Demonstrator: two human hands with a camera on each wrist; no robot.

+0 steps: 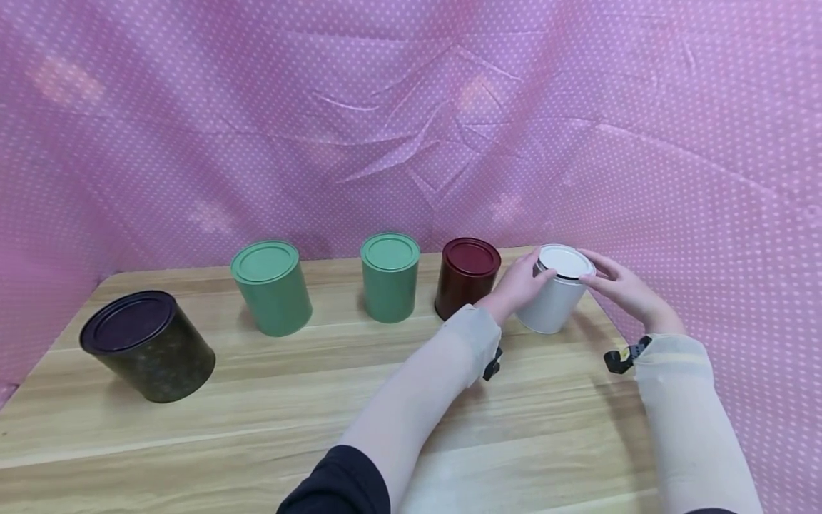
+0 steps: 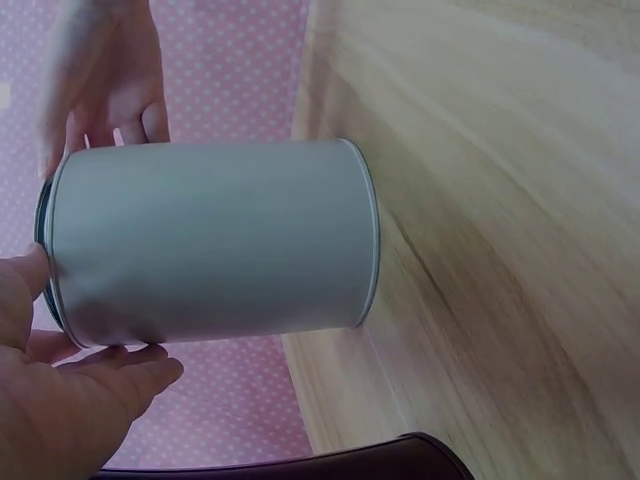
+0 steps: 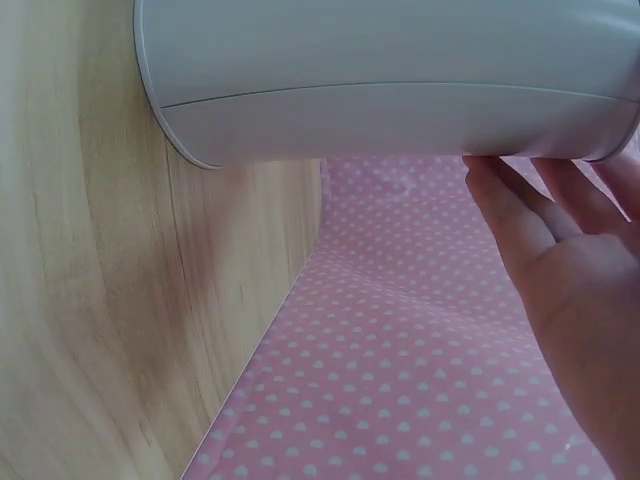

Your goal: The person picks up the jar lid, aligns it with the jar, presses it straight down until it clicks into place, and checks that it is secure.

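Note:
A white can [image 1: 547, 307] with a white lid [image 1: 566, 261] stands upright near the table's right edge. My left hand [image 1: 519, 284] holds its upper left side, thumb at the lid's front edge. On the opposite side my right hand [image 1: 619, 285] grips the top, its thumb also at the lid edge. A dark line shows between lid and can at the front. In the left wrist view the can [image 2: 210, 240] is gripped at its top end by both hands. The right wrist view shows the right hand's fingers [image 3: 510, 205] against the can's side.
A dark red can [image 1: 467, 282] stands just left of the left hand. Further left are two green cans [image 1: 390, 289] [image 1: 276, 296] and a dark, black-lidded can [image 1: 160, 364]. Pink dotted cloth [image 1: 411, 128] hangs behind and beside the wooden table [image 1: 257, 428].

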